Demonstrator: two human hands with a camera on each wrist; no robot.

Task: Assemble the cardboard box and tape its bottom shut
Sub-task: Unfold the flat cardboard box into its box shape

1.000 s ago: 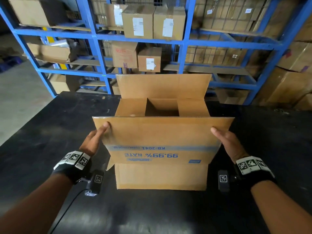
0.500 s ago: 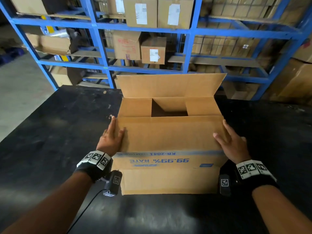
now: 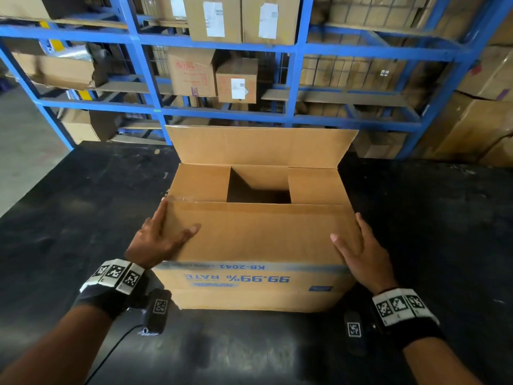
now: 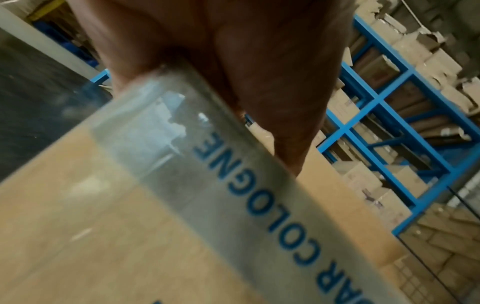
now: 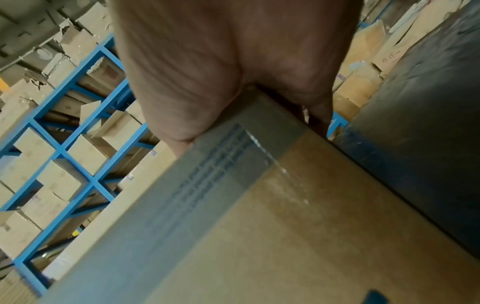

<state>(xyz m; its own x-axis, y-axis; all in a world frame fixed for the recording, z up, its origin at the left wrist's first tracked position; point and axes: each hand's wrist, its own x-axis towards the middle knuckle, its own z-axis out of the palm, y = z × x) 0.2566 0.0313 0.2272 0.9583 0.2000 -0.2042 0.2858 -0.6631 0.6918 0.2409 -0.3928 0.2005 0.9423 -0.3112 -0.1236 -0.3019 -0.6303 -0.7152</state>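
A brown cardboard box (image 3: 249,290) with upside-down blue print stands on the black table (image 3: 69,218). Its near long flap (image 3: 261,232) is folded down over the two short side flaps (image 3: 200,183). The far long flap (image 3: 258,145) stands up, and a dark gap shows into the box. My left hand (image 3: 163,237) presses flat on the near flap's left end, thumb spread. My right hand (image 3: 361,251) lies flat on its right end, fingers straight. In the wrist views each palm (image 4: 221,61) (image 5: 233,61) sits against the box's edge. No tape roll is in view.
Blue steel shelving (image 3: 297,79) loaded with cartons stands just behind the table's far edge. Large cartons (image 3: 485,120) are stacked at the right. Grey floor (image 3: 22,151) lies to the left. A cable (image 3: 111,354) trails from my left wrist camera.
Both hands have pushed the near long flap from raised down onto the side flaps. They shifted from gripping its side edges to lying flat on top.
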